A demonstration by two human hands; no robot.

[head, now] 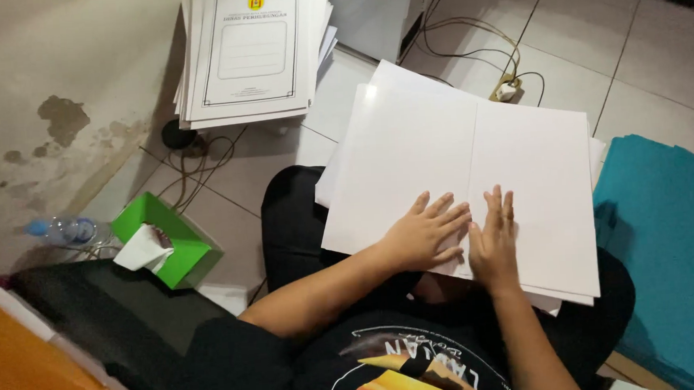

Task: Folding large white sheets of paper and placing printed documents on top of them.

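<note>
While hands (460, 240) press white sheets (456, 158), green box (171, 236) sits left.

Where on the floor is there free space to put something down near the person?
Bare tiles lie beyond the white sheet, between the power cable and the teal stack. A smaller patch sits between the green tissue box, the printed stack and the knee. The lap is crowded: left hand and right hand press flat on the sheet.
</note>
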